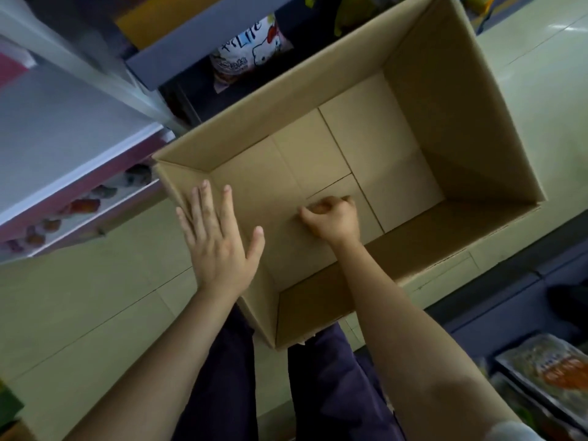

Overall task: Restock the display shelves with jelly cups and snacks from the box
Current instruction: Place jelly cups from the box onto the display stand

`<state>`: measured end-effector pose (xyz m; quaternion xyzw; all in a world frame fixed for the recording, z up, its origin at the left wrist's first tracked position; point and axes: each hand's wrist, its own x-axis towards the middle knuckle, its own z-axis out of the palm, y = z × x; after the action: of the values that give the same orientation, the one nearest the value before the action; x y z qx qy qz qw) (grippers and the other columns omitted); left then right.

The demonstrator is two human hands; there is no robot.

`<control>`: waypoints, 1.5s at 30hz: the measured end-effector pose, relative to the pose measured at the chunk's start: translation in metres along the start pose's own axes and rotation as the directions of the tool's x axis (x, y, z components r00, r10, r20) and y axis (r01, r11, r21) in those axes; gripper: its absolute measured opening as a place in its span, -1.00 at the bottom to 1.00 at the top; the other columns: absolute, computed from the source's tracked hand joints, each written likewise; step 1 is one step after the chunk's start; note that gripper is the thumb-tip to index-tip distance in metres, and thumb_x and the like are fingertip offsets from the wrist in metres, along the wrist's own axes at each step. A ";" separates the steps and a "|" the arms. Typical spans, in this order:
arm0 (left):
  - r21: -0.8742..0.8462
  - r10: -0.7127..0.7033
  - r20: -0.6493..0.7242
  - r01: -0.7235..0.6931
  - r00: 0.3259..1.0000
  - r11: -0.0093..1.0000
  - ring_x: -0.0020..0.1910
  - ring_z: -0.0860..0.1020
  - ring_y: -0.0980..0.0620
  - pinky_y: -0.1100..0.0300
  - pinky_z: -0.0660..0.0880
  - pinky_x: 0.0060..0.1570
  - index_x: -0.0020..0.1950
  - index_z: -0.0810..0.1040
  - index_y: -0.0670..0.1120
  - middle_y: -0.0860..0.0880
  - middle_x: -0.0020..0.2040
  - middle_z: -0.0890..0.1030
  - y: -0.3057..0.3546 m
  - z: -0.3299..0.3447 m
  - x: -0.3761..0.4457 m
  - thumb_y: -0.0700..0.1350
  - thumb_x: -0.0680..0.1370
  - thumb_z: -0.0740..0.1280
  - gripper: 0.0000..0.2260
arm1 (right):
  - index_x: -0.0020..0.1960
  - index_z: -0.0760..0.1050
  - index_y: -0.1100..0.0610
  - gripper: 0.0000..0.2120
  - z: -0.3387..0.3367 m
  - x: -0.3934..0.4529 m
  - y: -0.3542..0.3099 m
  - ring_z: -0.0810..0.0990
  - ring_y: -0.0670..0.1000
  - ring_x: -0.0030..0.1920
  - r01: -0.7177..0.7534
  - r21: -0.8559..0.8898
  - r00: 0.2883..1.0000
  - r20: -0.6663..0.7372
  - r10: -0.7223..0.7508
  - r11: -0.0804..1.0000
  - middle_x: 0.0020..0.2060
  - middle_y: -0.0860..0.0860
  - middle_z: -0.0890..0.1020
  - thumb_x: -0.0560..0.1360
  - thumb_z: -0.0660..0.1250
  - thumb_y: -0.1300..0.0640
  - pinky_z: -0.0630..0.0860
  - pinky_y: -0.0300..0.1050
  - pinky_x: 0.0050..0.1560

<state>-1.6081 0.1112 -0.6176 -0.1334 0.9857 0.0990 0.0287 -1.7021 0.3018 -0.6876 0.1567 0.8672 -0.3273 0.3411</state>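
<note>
Right hand (331,218) curls low in the bare box (471,128), contents untellable; left hand (219,246), fingers spread, steadies its wall.

We record a pale tiled floor (95,300) with thin grout lines and a light glare at its upper right corner. A grey-topped counter (57,128) with pink trim stands along the left edge. Dark grey shelving (178,55) runs along the top. Lighting is dim.
</note>
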 end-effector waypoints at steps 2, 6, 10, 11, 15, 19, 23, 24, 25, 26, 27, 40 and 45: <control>0.008 -0.003 0.048 0.003 0.999 1.000 0.58 0.04 -0.30 -0.31 -0.03 0.51 0.60 0.12 -0.19 -0.30 0.59 0.08 0.002 -0.006 0.001 0.18 0.59 0.16 -0.30 | 0.12 0.57 0.05 -0.49 -0.005 -0.010 -0.013 0.50 -0.05 0.03 0.057 0.069 0.998 -0.010 -0.057 0.996 0.14 0.01 0.45 0.36 0.48 -0.29 0.53 -0.31 -0.03; -0.081 -0.005 0.124 0.016 0.992 0.997 0.61 -0.05 -0.22 -0.26 -0.11 0.53 0.62 0.05 -0.12 -0.23 0.62 0.02 0.013 -0.047 0.004 0.28 0.57 0.09 -0.26 | 0.16 0.62 0.01 -0.38 -0.024 -0.054 -0.057 0.49 -0.09 0.06 0.216 0.151 0.975 -0.088 -0.204 0.965 0.10 -0.01 0.55 0.31 0.41 -0.43 0.54 -0.27 0.02; -0.381 0.076 0.186 0.001 0.980 0.925 0.57 0.17 -0.08 -0.15 0.21 0.49 0.63 0.01 0.01 -0.07 0.60 0.20 0.026 -0.123 0.006 0.35 0.50 0.23 -0.18 | 0.06 0.65 -0.05 -0.49 -0.057 -0.128 -0.122 0.54 -0.06 0.09 0.410 0.262 0.911 -0.166 -0.378 0.874 0.00 -0.10 0.61 0.34 0.39 -0.41 0.58 -0.03 0.11; -0.463 0.083 0.210 0.025 0.974 0.886 0.53 0.24 -0.04 -0.09 0.29 0.46 0.62 0.03 0.06 -0.02 0.57 0.25 0.026 -0.143 0.005 0.31 0.47 0.34 -0.15 | 0.05 0.66 -0.05 -0.52 -0.066 -0.148 -0.139 0.56 -0.09 0.08 0.441 0.288 0.897 -0.175 -0.406 0.850 -0.01 -0.11 0.63 0.35 0.40 -0.39 0.58 -0.05 0.10; -0.758 0.054 0.095 0.037 0.994 0.651 0.27 0.50 0.09 -0.03 0.49 0.27 0.48 0.26 0.25 0.14 0.35 0.48 0.000 -0.233 -0.015 0.07 0.36 0.60 -0.21 | 0.05 0.70 0.03 -0.65 -0.084 -0.244 -0.206 0.65 -0.15 -0.01 0.513 0.442 0.856 -0.199 -0.477 0.735 -0.07 -0.08 0.71 0.40 0.50 -0.18 0.60 -0.04 0.12; -0.887 0.037 -0.001 -0.018 0.999 0.462 0.20 0.59 0.08 -0.05 0.56 0.19 0.36 0.35 0.35 0.13 0.29 0.57 -0.057 -0.339 -0.052 0.19 0.22 0.57 -0.24 | -0.03 0.70 -0.04 -0.62 -0.061 -0.354 -0.275 0.68 -0.01 0.04 0.612 0.509 0.775 -0.231 -0.589 0.606 -0.05 0.00 0.73 0.33 0.39 -0.27 0.58 0.12 0.18; -0.964 -0.089 -0.070 -0.044 0.994 0.264 0.09 0.64 0.09 0.17 0.57 0.06 0.30 0.39 0.28 0.02 0.19 0.63 -0.135 -0.431 -0.096 0.12 0.18 0.62 -0.25 | -0.09 0.71 -0.10 -0.62 -0.023 -0.450 -0.341 0.68 0.00 0.08 0.605 0.633 0.689 -0.111 -0.716 0.484 -0.03 -0.01 0.74 0.28 0.34 -0.31 0.57 0.06 0.21; -0.979 -0.133 -0.079 -0.051 0.988 0.200 0.02 0.65 0.11 0.22 0.56 0.00 0.26 0.41 0.21 -0.01 0.14 0.65 -0.156 -0.451 -0.104 0.05 0.20 0.65 -0.29 | -0.04 0.71 -0.08 -0.58 -0.013 -0.471 -0.357 0.67 0.02 0.11 0.603 0.641 0.673 -0.090 -0.734 0.475 -0.01 0.00 0.73 0.28 0.34 -0.32 0.56 0.07 0.23; -0.989 -0.179 -0.088 -0.064 0.980 0.132 -0.06 0.65 0.13 0.25 0.56 -0.06 0.20 0.44 0.13 -0.02 0.08 0.65 -0.175 -0.472 -0.113 -0.03 0.23 0.66 -0.37 | 0.02 0.69 -0.05 -0.53 -0.004 -0.491 -0.372 0.66 0.04 0.14 0.618 0.632 0.655 -0.083 -0.751 0.468 0.03 0.00 0.72 0.28 0.34 -0.32 0.55 0.10 0.24; -0.995 -0.222 -0.091 -0.078 0.971 0.067 -0.12 0.64 0.13 0.25 0.56 -0.12 0.13 0.46 0.05 -0.03 0.02 0.65 -0.193 -0.492 -0.120 -0.09 0.26 0.63 -0.46 | 0.09 0.67 -0.01 -0.49 0.005 -0.507 -0.386 0.65 0.05 0.15 0.643 0.616 0.627 -0.081 -0.775 0.456 0.06 0.00 0.71 0.30 0.34 -0.31 0.56 0.12 0.23; -0.996 -0.252 -0.084 -0.089 0.964 -0.010 -0.17 0.63 0.11 0.24 0.57 -0.19 0.06 0.50 0.00 -0.03 -0.04 0.65 -0.210 -0.510 -0.127 -0.09 0.28 0.60 -0.56 | 0.13 0.65 0.01 -0.48 0.013 -0.523 -0.399 0.65 0.04 0.14 0.670 0.603 0.591 -0.078 -0.803 0.434 0.08 -0.01 0.70 0.32 0.35 -0.29 0.58 0.12 0.19; -0.973 -0.251 0.050 -0.009 0.967 -0.230 -0.06 0.69 -0.07 -0.01 0.65 -0.11 0.32 0.55 -0.08 -0.15 0.08 0.70 -0.315 -0.581 -0.149 0.15 0.42 0.30 -0.47 | 0.31 0.53 -0.10 -0.36 0.062 -0.575 -0.492 0.60 0.04 0.01 0.869 0.423 0.221 0.136 -0.966 0.258 0.09 -0.05 0.58 0.25 0.58 -0.07 0.63 0.00 0.01; -0.987 -0.353 -0.003 0.055 0.936 0.152 0.07 0.67 0.09 0.04 0.59 0.13 0.14 0.63 0.14 0.10 0.05 0.72 -0.346 -0.576 -0.124 0.21 0.55 0.23 -0.70 | 0.29 0.53 -0.20 -0.32 0.075 -0.538 -0.531 0.56 -0.20 0.09 0.903 0.307 0.250 0.195 -0.948 0.301 0.15 -0.12 0.57 0.19 0.51 -0.27 0.52 -0.22 0.10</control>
<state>-1.4130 -0.3004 -0.1079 -0.2638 0.6613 0.6824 -0.1654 -1.5420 -0.1663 -0.1106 -0.4201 0.6948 -0.5424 0.2159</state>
